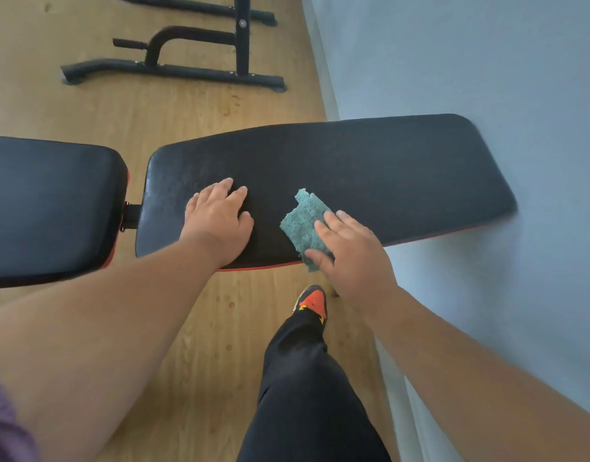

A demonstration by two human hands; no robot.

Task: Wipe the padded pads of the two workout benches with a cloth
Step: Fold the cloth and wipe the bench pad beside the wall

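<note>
A long black padded pad (337, 181) is seen lying across the middle of the view, its far right end meeting a pale wall (487, 61). A teal cloth (303, 221) is pressed flat against the near edge of this pad by the right hand (350, 258), whose fingers are held straight and slightly spread; the cloth's lower corner is draped over the pad's red-trimmed edge, and part of it is hidden beneath the palm. The left hand (217, 218) is laid flat on the same pad just left of the cloth, fingers spread and relaxed, nothing being held. A second black pad (50, 208) is seen to the left, cut off by the frame's edge and separated from the first by a narrow gap, in which a dark hinge bracket (132, 215) is only partly made out. The frames beneath both pads are concealed. Black metal equipment (173, 61) is set on the wooden floor (87, 105) beyond, its upper parts cropped by the frame. A leg in dark trousers (303, 395) and an orange-toed shoe (312, 301) are visible below the pad.
</note>
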